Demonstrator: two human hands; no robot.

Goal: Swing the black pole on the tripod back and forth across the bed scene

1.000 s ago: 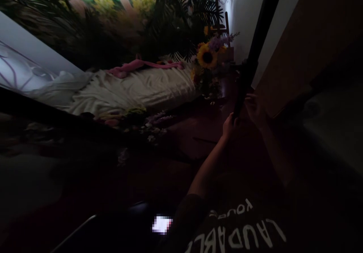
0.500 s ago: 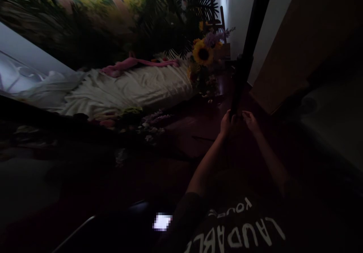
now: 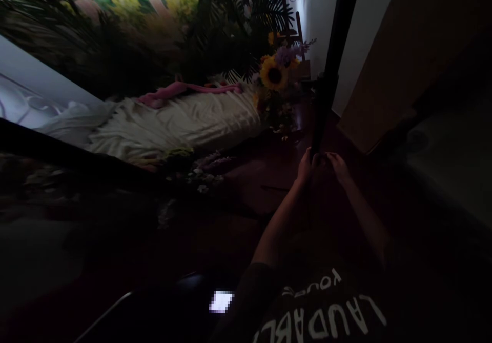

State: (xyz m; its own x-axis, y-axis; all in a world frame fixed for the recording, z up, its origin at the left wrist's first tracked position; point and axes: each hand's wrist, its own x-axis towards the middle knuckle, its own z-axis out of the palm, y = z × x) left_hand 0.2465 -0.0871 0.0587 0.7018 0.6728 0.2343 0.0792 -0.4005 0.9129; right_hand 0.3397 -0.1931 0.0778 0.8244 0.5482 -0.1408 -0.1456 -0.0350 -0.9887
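Note:
A black stand pole (image 3: 338, 35) rises at a tilt from the middle right to the top edge, with a dark fitting (image 3: 326, 82) partway up. My left hand (image 3: 305, 166) is wrapped round its lower part. Just to the right of the pole, my right hand (image 3: 337, 165) has its fingers bent and drawn together near a small dark part beside the pole. Shadow hides what those fingertips hold, if anything. The lower end of the pole fades into darkness below my hands.
A bench draped in cream cloth (image 3: 172, 122) carries a pink plush toy (image 3: 165, 93). Sunflowers (image 3: 274, 73) stand at its right end, palm leaves behind. A dark bar (image 3: 77, 150) crosses the left side. A brown panel (image 3: 378, 76) stands right. A bright pixelated patch (image 3: 221, 301) shows below.
My right hand has shifted slightly left, closer to the pole. The upper pole appears a little further left, and the dark bar at the left sits slightly higher. My left hand keeps its grip.

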